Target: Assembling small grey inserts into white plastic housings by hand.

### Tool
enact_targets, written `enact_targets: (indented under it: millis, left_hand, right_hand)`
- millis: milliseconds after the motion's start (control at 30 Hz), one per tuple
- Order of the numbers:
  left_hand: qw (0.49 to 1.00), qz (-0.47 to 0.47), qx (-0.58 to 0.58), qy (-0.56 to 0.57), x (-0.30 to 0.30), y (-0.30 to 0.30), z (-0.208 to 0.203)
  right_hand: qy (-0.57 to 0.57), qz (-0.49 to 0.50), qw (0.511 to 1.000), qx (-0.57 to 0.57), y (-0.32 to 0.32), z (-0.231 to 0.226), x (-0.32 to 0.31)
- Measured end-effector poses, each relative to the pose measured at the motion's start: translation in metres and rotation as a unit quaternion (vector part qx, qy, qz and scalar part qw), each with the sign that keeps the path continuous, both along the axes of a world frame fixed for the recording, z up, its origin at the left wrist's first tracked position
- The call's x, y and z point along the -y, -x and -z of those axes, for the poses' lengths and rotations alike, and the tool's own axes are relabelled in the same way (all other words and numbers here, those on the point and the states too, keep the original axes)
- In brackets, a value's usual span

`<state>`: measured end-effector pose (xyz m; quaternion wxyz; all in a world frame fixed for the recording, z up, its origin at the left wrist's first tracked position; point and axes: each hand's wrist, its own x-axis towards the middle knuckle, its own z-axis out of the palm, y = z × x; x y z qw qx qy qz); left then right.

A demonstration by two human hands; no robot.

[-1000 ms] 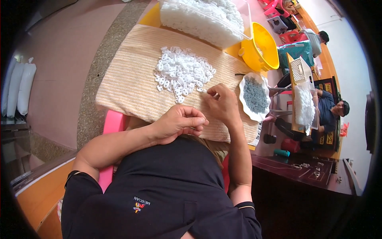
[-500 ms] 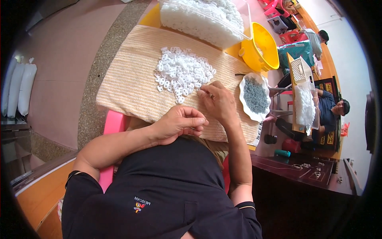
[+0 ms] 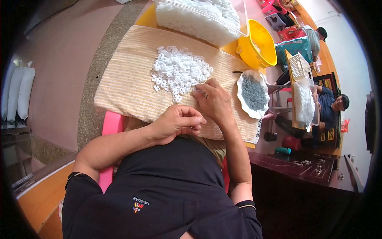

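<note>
As the head camera looks down on the counter point(image 3: 146, 16), the left hand point(image 3: 179, 124) hovers over the near edge of a striped cloth point(image 3: 123, 75), its palm turned inward and its grip closed in a pinch, thumb against forefinger; whether anything small sits between them cannot be told. The right hand point(image 3: 215, 99) reaches in from the other side, knuckles up, with its fingertips at the near right edge of a pile of small white pieces point(image 3: 181, 69); its fingers are bent, and the picture does not show whether that grip is free or has taken a piece. The pile lies loosely spread on the cloth, ahead of both hands, many of its pieces ring-like with holes, and a few trail toward the left hand. Just to the right of the right hand stands a white dish point(image 3: 240, 89) with a wavy rim, filled with small grey pieces point(image 3: 254, 93), and a short black item point(image 3: 237, 72) lies beside it. Beyond the pile, a clear bin point(image 3: 246, 26) is heaped with white pieces, next to a yellow basin point(image 3: 262, 61). Off to the right, another person point(image 3: 328, 103) sits by a white heap point(image 3: 304, 105) and a perforated basket point(image 3: 299, 67); at far left, long white bags point(image 3: 26, 93) stand upright.
</note>
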<state>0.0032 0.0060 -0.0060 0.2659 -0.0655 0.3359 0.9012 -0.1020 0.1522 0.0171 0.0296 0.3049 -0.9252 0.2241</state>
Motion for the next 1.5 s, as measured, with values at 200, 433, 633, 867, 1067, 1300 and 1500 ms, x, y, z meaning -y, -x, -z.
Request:
enact_targets:
  millis: [200,433,633,867,1067,1300,1500]
  left_hand:
    - [1.000,-0.003,-0.005,-0.003,-0.001,0.000,0.003]
    - [1.000,-0.024,-0.001,0.004,0.000,-0.001,0.001]
    - [0.999,-0.050,0.013,-0.001,-0.001,-0.001,0.002]
    - [0.995,-0.098,0.019,-0.008,-0.001,-0.002,-0.002]
    - [0.994,-0.110,0.007,-0.011,-0.003,-0.002,-0.004]
    - [0.994,-0.109,0.004,-0.017,-0.003,-0.002,0.001]
    - [0.995,-0.100,0.018,0.022,-0.002,0.000,-0.006]
  right_hand:
    - [0.000,-0.011,1.000,-0.007,0.001,0.006,-0.002]
    - [0.059,-0.041,0.997,-0.001,0.000,0.009,-0.005]
    - [0.187,-0.039,0.981,0.035,0.000,0.005,-0.013]
    - [0.296,0.005,0.917,0.266,-0.023,-0.003,-0.022]
    - [0.351,-0.052,0.888,0.293,-0.046,-0.004,-0.023]
    - [0.364,-0.082,0.888,0.269,-0.050,0.001,-0.035]
    - [0.252,-0.002,0.965,0.066,-0.044,-0.010,-0.065]
